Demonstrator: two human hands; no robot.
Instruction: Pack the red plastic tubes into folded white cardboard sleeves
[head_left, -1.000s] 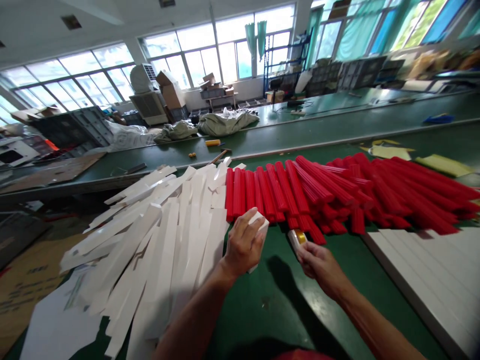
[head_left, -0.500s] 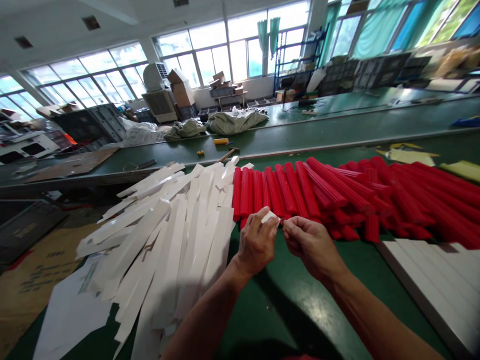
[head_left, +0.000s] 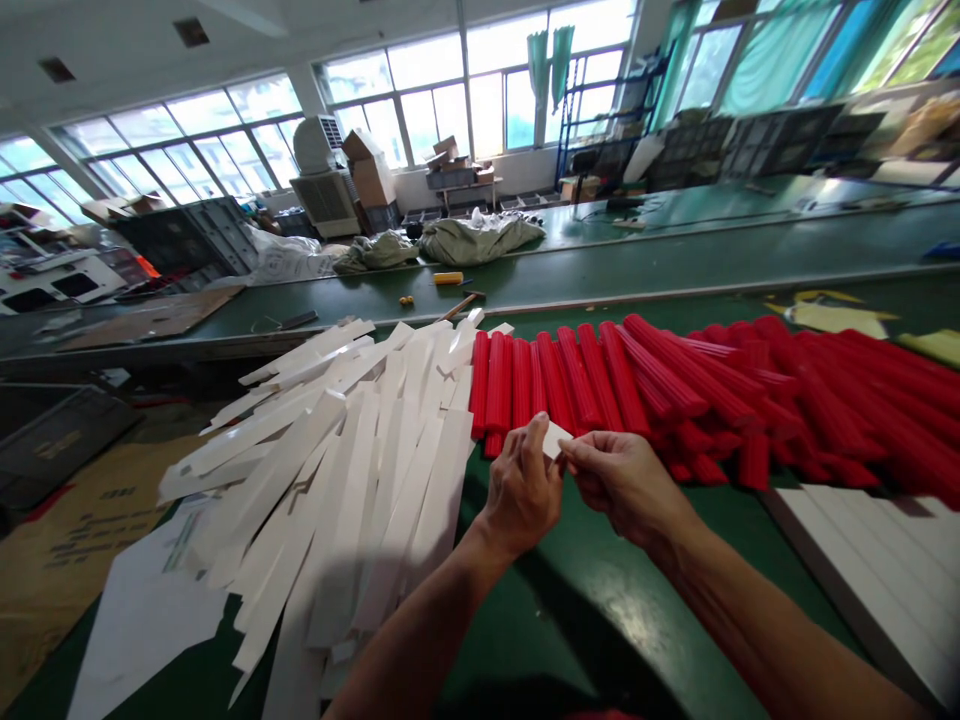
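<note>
My left hand (head_left: 523, 490) is closed around a narrow white cardboard box (head_left: 555, 440), of which only one end shows past the fingers. My right hand (head_left: 619, 480) pinches the edge of that end between thumb and forefinger. The rest of the box is hidden by my left hand. Just beyond both hands lies a row of ribbed red rolls (head_left: 559, 385), heaped more loosely toward the right. To the left of my left hand spreads a pile of flat white cartons (head_left: 360, 480), long and narrow.
Green tabletop (head_left: 577, 600) lies under my forearms. At the right a stack of closed white boxes (head_left: 862, 570) stands near the edge. Farther back are a hammer (head_left: 461, 305), a yellow roll (head_left: 448, 278) and grey-green cloth bundles (head_left: 480, 238). Yellow sheets (head_left: 840, 318) lie behind the rolls.
More of the white box's end now shows between my hands, turned toward me. Both hands have shifted only slightly, and the whole view has moved a little.
</note>
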